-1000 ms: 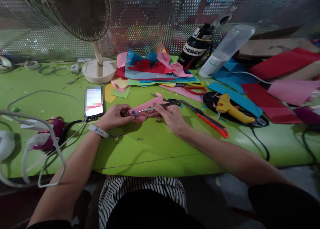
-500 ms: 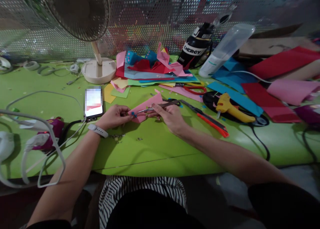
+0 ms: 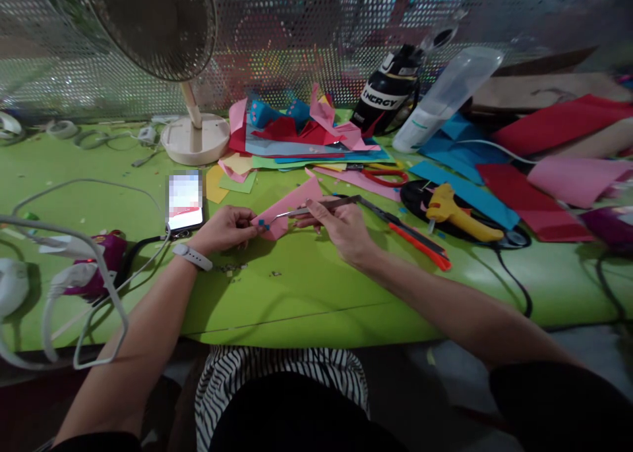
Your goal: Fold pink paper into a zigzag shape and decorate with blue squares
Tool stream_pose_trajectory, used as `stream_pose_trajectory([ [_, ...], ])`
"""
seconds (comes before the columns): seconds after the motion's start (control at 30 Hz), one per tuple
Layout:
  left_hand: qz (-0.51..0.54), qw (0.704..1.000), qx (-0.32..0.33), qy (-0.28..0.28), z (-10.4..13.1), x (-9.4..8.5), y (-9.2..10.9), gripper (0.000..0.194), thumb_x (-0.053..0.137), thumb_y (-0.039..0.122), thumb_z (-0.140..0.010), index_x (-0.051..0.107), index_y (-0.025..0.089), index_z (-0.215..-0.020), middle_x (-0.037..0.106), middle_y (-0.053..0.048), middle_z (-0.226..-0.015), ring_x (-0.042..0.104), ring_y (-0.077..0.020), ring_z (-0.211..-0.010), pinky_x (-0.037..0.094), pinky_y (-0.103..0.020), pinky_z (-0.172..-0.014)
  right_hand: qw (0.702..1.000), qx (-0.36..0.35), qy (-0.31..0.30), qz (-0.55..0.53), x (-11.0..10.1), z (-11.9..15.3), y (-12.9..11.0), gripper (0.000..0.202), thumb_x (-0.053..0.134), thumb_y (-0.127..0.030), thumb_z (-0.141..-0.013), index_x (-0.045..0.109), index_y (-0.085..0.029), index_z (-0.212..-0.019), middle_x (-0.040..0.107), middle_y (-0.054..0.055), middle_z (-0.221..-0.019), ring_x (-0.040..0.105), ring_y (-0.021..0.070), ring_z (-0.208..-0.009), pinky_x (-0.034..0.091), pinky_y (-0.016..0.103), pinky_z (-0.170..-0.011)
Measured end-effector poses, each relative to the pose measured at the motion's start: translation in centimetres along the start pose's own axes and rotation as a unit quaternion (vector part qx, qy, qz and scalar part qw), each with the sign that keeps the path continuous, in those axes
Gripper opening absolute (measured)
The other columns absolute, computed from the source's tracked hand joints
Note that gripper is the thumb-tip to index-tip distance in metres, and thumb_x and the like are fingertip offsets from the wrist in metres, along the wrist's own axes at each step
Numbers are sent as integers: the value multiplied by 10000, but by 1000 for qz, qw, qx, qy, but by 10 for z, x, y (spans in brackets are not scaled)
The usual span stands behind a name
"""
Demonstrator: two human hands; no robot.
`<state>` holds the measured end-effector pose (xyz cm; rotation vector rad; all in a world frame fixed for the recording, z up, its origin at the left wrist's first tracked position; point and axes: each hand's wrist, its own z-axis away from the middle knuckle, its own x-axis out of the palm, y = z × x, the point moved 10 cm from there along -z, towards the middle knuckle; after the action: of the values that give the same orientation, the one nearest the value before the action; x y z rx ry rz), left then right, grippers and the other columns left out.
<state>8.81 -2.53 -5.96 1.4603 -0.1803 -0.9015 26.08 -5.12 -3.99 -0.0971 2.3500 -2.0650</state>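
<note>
My left hand [image 3: 232,229] pinches the near left edge of a folded piece of pink paper [image 3: 291,200], held just above the green table. Small blue bits [image 3: 262,223] lie on the paper beside my left fingertips. Between the thumb and fingers of my right hand [image 3: 341,226] is a pair of metal tweezers [image 3: 316,208]. Their thin tips point left and meet the paper close to the blue bits; whether they grip one I cannot tell.
Right of my hands lie a red-handled utility knife [image 3: 420,238] and a yellow glue gun [image 3: 462,215] on a black dish. A phone [image 3: 184,201] rests behind my left wrist. Behind are a fan [image 3: 195,139], coloured paper [image 3: 297,145], scissors [image 3: 386,175] and a black bottle [image 3: 386,93].
My right hand and the tweezers have shifted slightly right, the tips drawing back a little from my left fingers. The pink paper has tilted slightly; my left hand stays nearly still.
</note>
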Motion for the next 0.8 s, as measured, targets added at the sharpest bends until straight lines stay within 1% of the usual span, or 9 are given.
stream_pose_trajectory([
  [0.13, 1, 1000, 5, -4, 0, 0, 0, 288, 644, 402, -831, 688, 125, -899, 582, 3, -538, 519, -92, -431, 364, -187, -411, 1000, 17, -15, 13, 3, 0, 8, 351, 685, -540, -798, 744, -200, -860, 756, 58, -797, 697, 161, -615, 400, 224, -399],
  [0.27, -5, 1000, 15, -7, 0, 0, 1, 297, 639, 413, -838, 683, 126, -900, 588, 0, -552, 519, -91, -438, 362, -190, -418, 1000, 15, -14, 19, 2, -1, 13, 343, 686, -517, -808, 749, -188, -879, 755, 64, -776, 668, 135, -560, 376, 207, -375],
  [0.37, -6, 1000, 15, -11, 0, 1, 2, 313, 633, 428, -840, 678, 125, -898, 586, 2, -555, 514, -90, -443, 365, -192, -428, 1000, 8, -11, 20, -1, -1, 12, 323, 682, -506, -818, 749, -197, -884, 760, 61, -799, 677, 135, -575, 402, 210, -390],
  [0.43, -8, 1000, 17, -11, 0, 1, 4, 319, 644, 430, -829, 679, 123, -905, 590, 2, -569, 518, -91, -463, 370, -193, -444, 1000, -10, -3, 8, -5, -2, 6, 320, 666, -508, -833, 745, -205, -898, 763, 56, -829, 701, 147, -623, 441, 217, -421],
  [0.57, -20, 999, 25, -4, 2, 0, 9, 310, 691, 420, -788, 674, 121, -872, 594, -4, -602, 514, -93, -510, 346, -192, -458, 995, -97, 28, 1, -13, 1, -22, 340, 597, -519, -884, 709, -239, -1040, 761, 40, -889, 727, 169, -714, 520, 253, -505],
  [0.63, -18, 1000, 24, -5, 3, 1, 10, 302, 693, 417, -787, 661, 123, -846, 577, 3, -593, 484, -87, -504, 322, -192, -450, 985, -163, 25, 47, -12, 5, -41, 341, 565, -507, -909, 673, -276, -1135, 755, 30, -957, 728, 179, -794, 575, 311, -629],
  [0.67, -16, 1000, 24, -6, 4, 1, 10, 298, 687, 417, -793, 655, 125, -838, 567, 7, -587, 469, -83, -500, 313, -193, -448, 976, -198, 21, 82, -9, 9, -50, 327, 551, -488, -924, 657, -295, -1166, 748, 28, -1003, 723, 184, -850, 585, 350, -713],
  [0.73, -14, 1000, 24, -13, 4, 3, 11, 292, 681, 416, -799, 645, 128, -830, 553, 14, -579, 454, -80, -496, 305, -195, -449, 950, -261, 12, 173, -2, 15, -63, 285, 528, -427, -952, 645, -318, -1187, 730, 29, -1089, 699, 197, -955, 559, 415, -848],
  [0.8, -15, 999, 25, -21, 5, 4, 12, 290, 694, 414, -787, 639, 132, -824, 556, 15, -590, 461, -81, -506, 307, -197, -454, 914, -300, -4, 273, 8, 18, -66, 268, 503, -360, -971, 642, -321, -1197, 722, 34, -1119, 680, 208, -997, 529, 445, -893],
])
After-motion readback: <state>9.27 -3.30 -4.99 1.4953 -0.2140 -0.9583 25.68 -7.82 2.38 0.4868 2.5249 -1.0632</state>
